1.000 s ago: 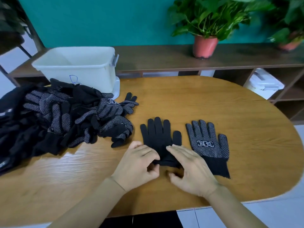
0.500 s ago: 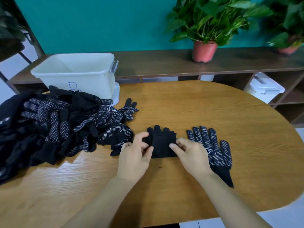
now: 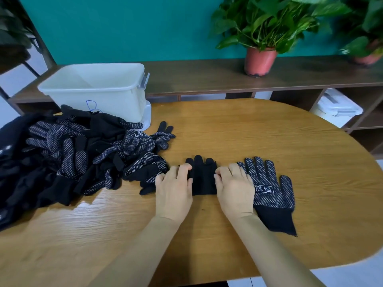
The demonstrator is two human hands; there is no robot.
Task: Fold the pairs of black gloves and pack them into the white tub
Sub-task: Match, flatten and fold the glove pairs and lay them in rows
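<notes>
Got my left hand (image 3: 174,189) and right hand (image 3: 234,189) pinching the side edges of a plain black knit glove (image 3: 204,179), folded short, lying flat between them on the oval wooden table (image 3: 269,141). A black glove with white grip dots (image 3: 269,187) lies flat, touching my right hand's outer side. The heap of black dotted gloves (image 3: 83,154) sits just outside my left, with the white plastic tub (image 3: 99,88) beyond the heap.

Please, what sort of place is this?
Probably an office or small workroom: an oval wooden table, a low shelf with a potted plant, and a heap of black gloves beside a white tub.
</notes>
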